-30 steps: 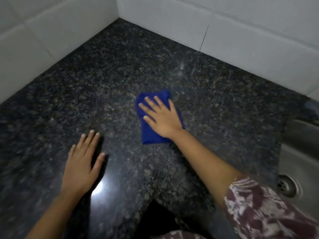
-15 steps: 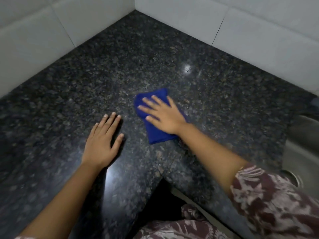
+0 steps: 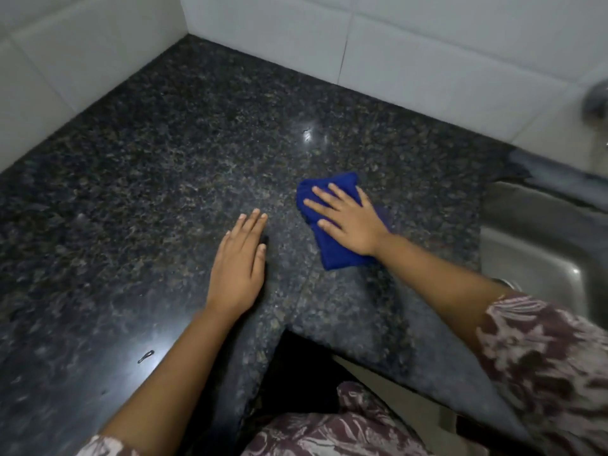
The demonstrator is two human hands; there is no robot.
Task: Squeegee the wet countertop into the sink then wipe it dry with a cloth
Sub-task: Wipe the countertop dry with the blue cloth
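A folded blue cloth lies on the dark speckled granite countertop, right of centre. My right hand presses flat on top of it, fingers spread, and covers most of it. My left hand rests palm-down on the bare stone just left of the cloth, fingers together and holding nothing. The steel sink is set into the counter at the right edge, a short way beyond the cloth. No squeegee is in view.
White tiled walls meet in a corner behind the counter. A blurred tap part shows at the far right. The counter's front edge makes an inner corner near my body. A small dark speck lies at the lower left.
My right hand has slid the cloth to the right, closer to the sink. My left hand has moved forward and right, nearer the cloth. The view has turned toward the sink.
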